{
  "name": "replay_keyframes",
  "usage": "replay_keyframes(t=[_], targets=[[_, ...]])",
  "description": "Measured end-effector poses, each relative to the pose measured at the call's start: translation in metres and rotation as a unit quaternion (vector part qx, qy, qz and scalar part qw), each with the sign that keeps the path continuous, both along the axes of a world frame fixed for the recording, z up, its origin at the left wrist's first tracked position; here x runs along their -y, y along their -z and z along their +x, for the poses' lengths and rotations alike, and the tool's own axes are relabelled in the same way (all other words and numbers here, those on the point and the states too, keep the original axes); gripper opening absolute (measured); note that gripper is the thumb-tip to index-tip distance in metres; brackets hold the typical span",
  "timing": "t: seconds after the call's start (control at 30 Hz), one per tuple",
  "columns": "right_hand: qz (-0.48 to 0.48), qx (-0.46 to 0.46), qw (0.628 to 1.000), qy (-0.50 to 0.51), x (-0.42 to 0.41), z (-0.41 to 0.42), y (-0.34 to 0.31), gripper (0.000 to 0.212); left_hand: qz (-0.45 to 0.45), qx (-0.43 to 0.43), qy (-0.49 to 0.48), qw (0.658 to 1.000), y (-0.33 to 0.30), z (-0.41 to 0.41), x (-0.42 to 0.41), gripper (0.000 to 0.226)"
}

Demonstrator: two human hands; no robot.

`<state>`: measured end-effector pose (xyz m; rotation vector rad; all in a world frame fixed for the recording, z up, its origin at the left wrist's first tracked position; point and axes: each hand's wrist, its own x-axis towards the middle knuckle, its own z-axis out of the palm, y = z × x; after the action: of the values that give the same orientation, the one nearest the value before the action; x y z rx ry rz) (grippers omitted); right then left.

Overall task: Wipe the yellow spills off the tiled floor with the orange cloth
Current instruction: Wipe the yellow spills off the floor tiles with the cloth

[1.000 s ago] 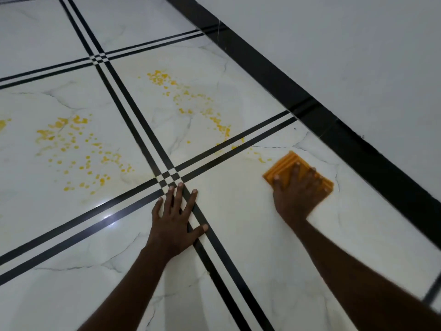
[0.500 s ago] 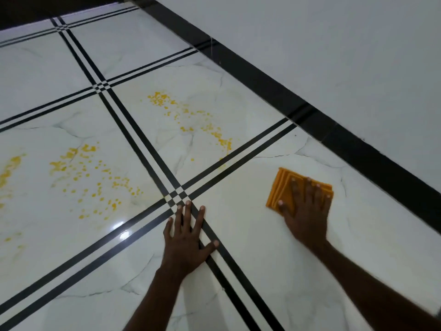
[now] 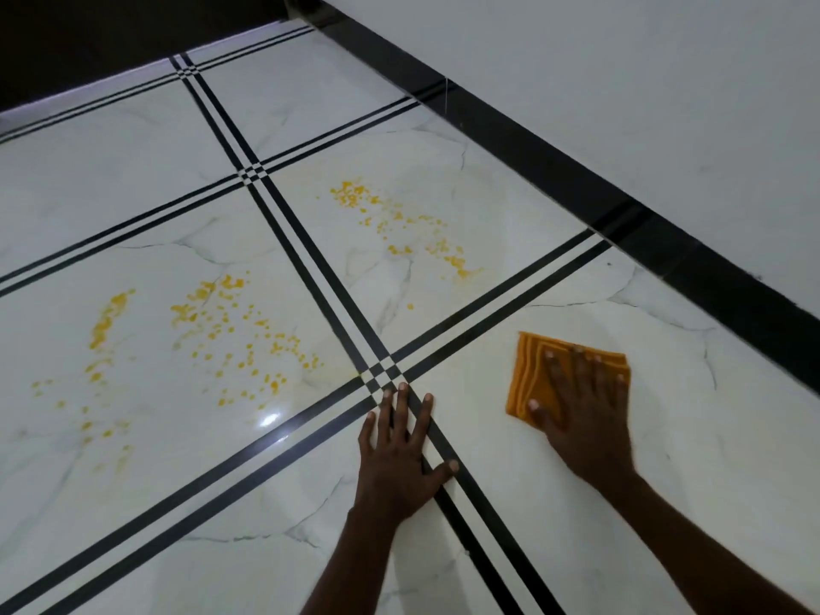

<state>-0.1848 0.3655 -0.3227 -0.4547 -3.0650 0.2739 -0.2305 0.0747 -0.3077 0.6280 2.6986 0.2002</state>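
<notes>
A folded orange cloth (image 3: 528, 375) lies flat on the near right tile of the white marble floor (image 3: 488, 437). My right hand (image 3: 585, 419) presses down on it with spread fingers, covering its right half. My left hand (image 3: 401, 454) rests flat on the floor, fingers apart, across the black stripes just below their crossing. Yellow spatter (image 3: 399, 224) dots the tile beyond the cloth. A wider patch of yellow drops (image 3: 230, 335) and a yellow streak (image 3: 106, 317) mark the tile to the left.
Black double stripes (image 3: 310, 259) divide the tiles. A black skirting band (image 3: 577, 179) runs diagonally along the base of a white wall (image 3: 621, 59) on the right. A dark area lies at the far top left.
The cloth has slid toward me and turned under my right hand, and the few yellow drops near it are gone. The view has tilted up, showing more floor on the far side.
</notes>
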Motion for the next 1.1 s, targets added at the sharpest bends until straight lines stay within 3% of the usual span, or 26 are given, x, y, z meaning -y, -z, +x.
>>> replay_keyframes(t=[0.07,0.23,0.37,0.5,0.63,0.77,0.9,1.0,1.1], targets=[[0.006,0.008,0.999,0.041,-0.008,-0.025,-0.002,0.083,0.004,-0.003,0.001,1.000,0.001,0.001,-0.001,0.095],[0.009,-0.028,0.999,0.036,0.048,-0.138,0.006,0.079,-0.014,0.006,0.008,1.000,0.007,-0.001,0.000,0.095],[0.021,0.007,0.997,-0.076,0.047,-0.081,0.003,0.081,-0.028,0.022,0.006,0.999,0.004,-0.002,-0.002,0.101],[0.005,0.014,1.000,-0.026,-0.009,0.016,-0.004,0.081,-0.016,0.010,-0.003,1.000,0.002,-0.001,-0.001,0.097],[0.030,0.020,0.999,0.004,-0.025,-0.050,-0.001,0.082,-0.010,-0.012,0.000,1.000,0.005,-0.001,0.000,0.096],[0.009,-0.009,0.999,0.043,0.034,-0.116,0.005,0.081,-0.018,-0.002,0.005,1.000,0.011,-0.003,0.001,0.103],[0.005,0.006,0.996,-0.090,0.047,-0.036,0.002,0.081,-0.028,0.017,0.004,0.999,0.011,-0.005,0.000,0.103],[-0.012,0.006,0.999,-0.032,-0.010,0.046,-0.001,0.080,-0.017,0.000,-0.009,1.000,0.011,-0.002,0.004,0.102],[0.001,0.031,0.998,0.057,-0.068,0.053,-0.002,0.081,-0.013,-0.023,-0.006,1.000,0.016,-0.002,0.002,0.102]])
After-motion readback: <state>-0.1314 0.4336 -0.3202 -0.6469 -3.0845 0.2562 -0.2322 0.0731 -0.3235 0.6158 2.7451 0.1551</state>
